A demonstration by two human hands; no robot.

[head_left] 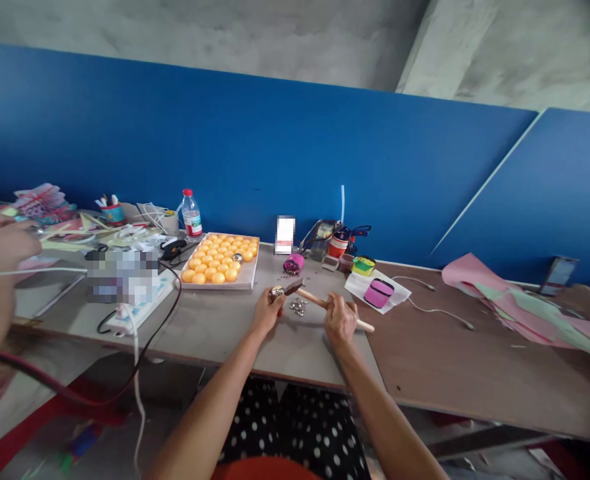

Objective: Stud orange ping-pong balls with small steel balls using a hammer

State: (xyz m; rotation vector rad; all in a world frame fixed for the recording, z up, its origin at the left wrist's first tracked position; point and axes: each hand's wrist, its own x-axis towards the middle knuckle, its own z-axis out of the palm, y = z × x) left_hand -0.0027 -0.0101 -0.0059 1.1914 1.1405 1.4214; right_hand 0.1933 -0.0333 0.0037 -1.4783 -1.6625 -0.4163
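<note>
My left hand (pixel 266 309) pinches a small shiny metal piece (pixel 276 291) just above the grey table (pixel 215 327). My right hand (pixel 341 319) is closed round the wooden handle of a small hammer (pixel 319 301). The hammer's dark head (pixel 293 287) rests right beside the metal piece. A little heap of silvery metal parts (pixel 299 307) lies on the table between my hands.
A tray of orange balls (pixel 221 259) stands behind my left hand, with a pink tub (pixel 293 263), a water bottle (pixel 191 215), a pink case (pixel 379 293) and pots around it. Another person's hand (pixel 5 243) works at the left, and pink paper (pixel 515 300) lies at the right.
</note>
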